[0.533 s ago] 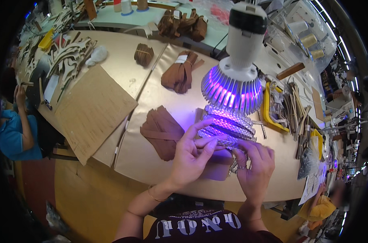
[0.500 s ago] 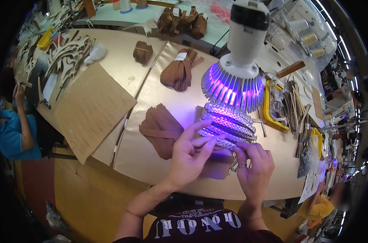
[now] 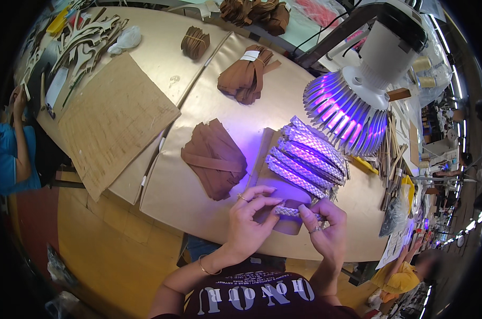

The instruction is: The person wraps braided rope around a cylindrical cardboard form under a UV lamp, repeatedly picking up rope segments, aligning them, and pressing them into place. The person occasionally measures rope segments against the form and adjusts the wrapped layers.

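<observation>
A short pale braided strap [image 3: 288, 211] is stretched between my two hands near the table's front edge. My left hand [image 3: 252, 220] pinches its left end between thumb and fingers. The other end sits in my right hand [image 3: 328, 226], thumb pressed on top. Just beyond, several similar braided straps [image 3: 303, 159] lie side by side in slanting rows on a brown board [image 3: 260, 154]. A finned lamp [image 3: 350, 109] hangs over them, casting violet light. Under the held strap, a brown curved surface [image 3: 287, 227] shows in part.
Left of the board lies a fanned stack of brown strips [image 3: 214, 159]. Banded brown bundles [image 3: 245, 74] sit farther back. A large tan sheet [image 3: 118, 119] covers the left table. Thin sticks [image 3: 394, 170] lie at right. A person in blue [image 3: 18, 154] works at far left.
Both hands have drawn back toward me from the near side of the rows, with a braided strap between them. The view has shifted, so the lamp now appears farther right.
</observation>
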### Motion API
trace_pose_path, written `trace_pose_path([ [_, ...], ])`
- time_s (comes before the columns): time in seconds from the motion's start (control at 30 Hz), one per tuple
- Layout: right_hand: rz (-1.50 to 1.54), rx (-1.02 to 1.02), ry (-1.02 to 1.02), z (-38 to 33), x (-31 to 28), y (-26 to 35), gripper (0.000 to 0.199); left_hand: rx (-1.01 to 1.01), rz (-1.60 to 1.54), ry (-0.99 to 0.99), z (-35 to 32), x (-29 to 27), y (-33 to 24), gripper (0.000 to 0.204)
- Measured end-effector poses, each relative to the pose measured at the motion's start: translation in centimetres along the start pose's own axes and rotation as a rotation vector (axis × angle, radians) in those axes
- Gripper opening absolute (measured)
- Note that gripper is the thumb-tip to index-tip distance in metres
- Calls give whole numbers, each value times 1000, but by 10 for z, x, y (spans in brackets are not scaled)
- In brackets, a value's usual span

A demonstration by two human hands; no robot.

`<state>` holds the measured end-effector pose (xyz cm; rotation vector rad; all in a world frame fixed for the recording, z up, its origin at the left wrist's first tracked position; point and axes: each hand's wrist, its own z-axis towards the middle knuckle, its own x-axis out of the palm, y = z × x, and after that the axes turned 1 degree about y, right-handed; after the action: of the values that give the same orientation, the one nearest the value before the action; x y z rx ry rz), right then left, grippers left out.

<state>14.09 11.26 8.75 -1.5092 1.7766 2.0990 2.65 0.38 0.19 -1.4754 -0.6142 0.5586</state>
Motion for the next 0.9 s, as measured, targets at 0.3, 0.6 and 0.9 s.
trace_pose_path([
  [0.3, 109, 10, -61, 1, 14, -11, 22, -410, -587, 139, 9, -14, -1, 37],
  [0.6, 23, -23, -121, 2, 20, -10, 23, -390, -648, 158, 9, -16, -2, 48],
  [0.9, -14, -28, -143, 2, 22, -9, 24, -420, -663, 163, 8, -17, -3, 48],
])
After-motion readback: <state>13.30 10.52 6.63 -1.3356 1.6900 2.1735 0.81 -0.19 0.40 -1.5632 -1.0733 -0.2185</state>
